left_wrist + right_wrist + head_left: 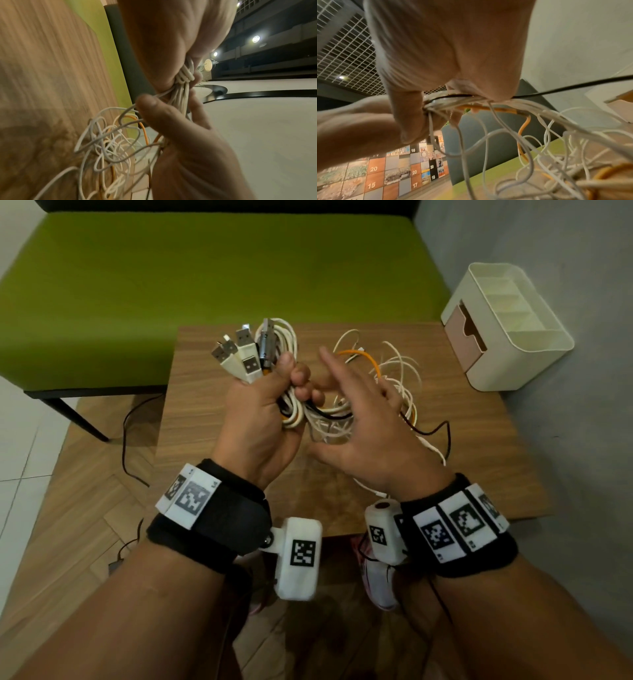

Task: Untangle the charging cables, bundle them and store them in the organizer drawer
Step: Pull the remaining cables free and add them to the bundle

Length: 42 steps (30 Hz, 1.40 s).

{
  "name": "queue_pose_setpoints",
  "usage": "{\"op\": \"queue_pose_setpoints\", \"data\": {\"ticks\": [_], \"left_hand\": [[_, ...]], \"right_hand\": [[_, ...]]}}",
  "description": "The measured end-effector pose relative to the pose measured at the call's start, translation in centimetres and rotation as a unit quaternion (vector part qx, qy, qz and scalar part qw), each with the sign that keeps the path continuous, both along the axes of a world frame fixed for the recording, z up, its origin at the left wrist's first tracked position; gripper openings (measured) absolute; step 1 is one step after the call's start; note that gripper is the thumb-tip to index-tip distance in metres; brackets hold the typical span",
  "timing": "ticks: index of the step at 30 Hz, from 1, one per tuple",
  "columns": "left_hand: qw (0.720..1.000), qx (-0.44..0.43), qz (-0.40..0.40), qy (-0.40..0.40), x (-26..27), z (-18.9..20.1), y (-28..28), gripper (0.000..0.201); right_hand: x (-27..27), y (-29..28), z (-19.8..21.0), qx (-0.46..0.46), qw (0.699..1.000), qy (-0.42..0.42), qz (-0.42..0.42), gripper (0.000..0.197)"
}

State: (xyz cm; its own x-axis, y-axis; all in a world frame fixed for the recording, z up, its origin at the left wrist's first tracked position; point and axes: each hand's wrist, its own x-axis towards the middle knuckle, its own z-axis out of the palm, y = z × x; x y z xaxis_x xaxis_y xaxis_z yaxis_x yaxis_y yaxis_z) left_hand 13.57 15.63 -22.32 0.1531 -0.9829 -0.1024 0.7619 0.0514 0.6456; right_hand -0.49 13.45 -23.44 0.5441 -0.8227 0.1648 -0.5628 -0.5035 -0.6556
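Left grip (270, 402) is a closed fist around the charging cables (329, 412) just below their plug ends, so the USB plugs (245, 350) fan out above the thumb. The right hand (363, 419) is spread, fingers straight, threaded among the loose loops that trail down onto the middle of the table (479, 440). Thin, round and rubbery, the cords look light and limp; they should slide easily yet snag where loops cross. The hard, boxy plugs give the surest hold, and gathering from there seems wise. Most cords are white, one orange (368, 359), one dark. The cream plastic organizer (507, 344), with its tan drawer (467, 337), stands at the table's far right corner, well apart.
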Motion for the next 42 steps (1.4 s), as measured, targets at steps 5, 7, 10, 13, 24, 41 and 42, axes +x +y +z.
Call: {"op": "queue_pose_setpoints", "data": {"ticks": [5, 7, 10, 13, 24, 41, 42], "left_hand": [[0.997, -0.004, -0.058, 0.04, -1.0, 0.4, 0.5, 0.005], [0.998, -0.006, -0.049, 0.042, -0.7, 0.7, 0.6, 0.011], [0.998, -0.013, -0.041, 0.04, 0.1, 1.2, 0.8, 0.011], [0.998, -0.021, -0.039, 0.045, 0.8, 1.3, 1.0, 0.016], [0.999, 0.021, 0.049, 0.007, 2.2, -0.2, -0.1, 0.006], [0.995, 0.053, 0.012, 0.086, 0.2, -0.3, -0.3, 0.009], [0.995, 0.064, 0.007, 0.078, 0.0, -0.5, -0.3, 0.009]], "right_hand": [[0.5, -0.5, -1.9, -0.051, 0.997, -0.014, -0.05, 0.037], [0.0, -1.1, -2.7, -0.093, 0.991, 0.026, -0.088, 0.021], [-1.5, -2.6, -3.0, -0.054, 0.973, 0.159, -0.156, 0.017], [-3.4, -3.3, -2.5, -0.036, 0.951, 0.205, -0.229, 0.021], [-2.6, -1.9, 1.3, 0.071, 0.981, 0.157, -0.085, 0.129], [1.4, 0.2, -0.2, 0.382, 0.821, -0.39, -0.165, 0.043], [1.2, -0.1, -0.2, 0.376, 0.819, -0.4, -0.167, 0.046]]}}
